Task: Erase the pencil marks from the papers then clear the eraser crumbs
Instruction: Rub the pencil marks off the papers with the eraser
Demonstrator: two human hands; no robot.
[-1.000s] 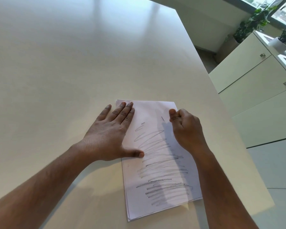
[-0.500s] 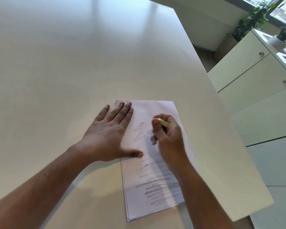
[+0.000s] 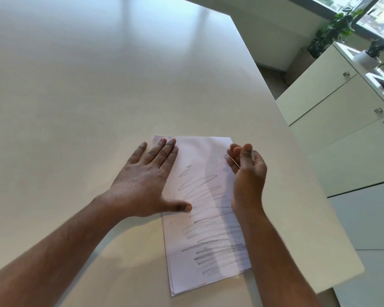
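A thin stack of white papers [image 3: 200,156] lies on the table near its right edge. Grey pencil scribbles [image 3: 208,231] run down the top sheet. My left hand [image 3: 146,185] lies flat on the stack's upper left part, fingers spread, thumb on the sheet. My right hand [image 3: 248,176] hovers at the paper's upper right edge, turned on its side, with its fingers curled around a small white eraser [image 3: 252,155]. Only a sliver of the eraser shows.
The wide cream table [image 3: 98,85] stretches far to the left and back. Its angled right edge runs just beside the papers. Beyond it stand pale green cabinets [image 3: 341,111] with potted plants [image 3: 337,29] by the window.
My right hand moved left across the scribbles, then came back to the paper's upper right edge and turned on its side. The left hand has stayed pressed on the paper.
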